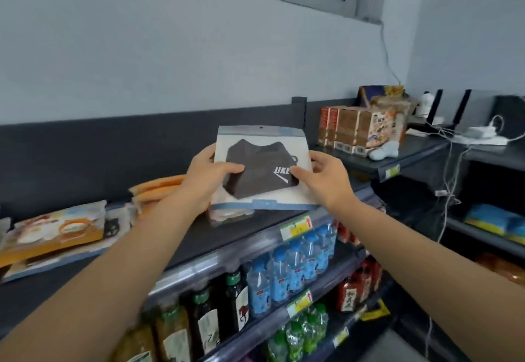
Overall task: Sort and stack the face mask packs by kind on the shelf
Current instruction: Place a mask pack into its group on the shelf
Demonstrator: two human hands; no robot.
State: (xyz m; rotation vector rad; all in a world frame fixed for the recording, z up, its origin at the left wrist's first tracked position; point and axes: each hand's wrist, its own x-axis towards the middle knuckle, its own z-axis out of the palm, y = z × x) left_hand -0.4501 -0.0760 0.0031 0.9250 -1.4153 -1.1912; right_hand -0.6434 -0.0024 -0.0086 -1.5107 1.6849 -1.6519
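Observation:
A clear pack with a black face mask (262,163) is held up above the top shelf (227,236), tilted toward me. My left hand (208,175) grips its left edge and my right hand (326,175) grips its right edge. Under the pack lies another mask pack (227,215), partly hidden. Orange packs (157,188) are stacked behind my left wrist. At the far left of the shelf lies a loose pile of orange-and-white mask packs (59,231).
Brown cartons (355,129) stand on the shelf to the right, with cables and a white adapter (483,134) beyond. Below the top shelf are water bottles (295,265), dark glass bottles (204,319) and green bottles (301,330).

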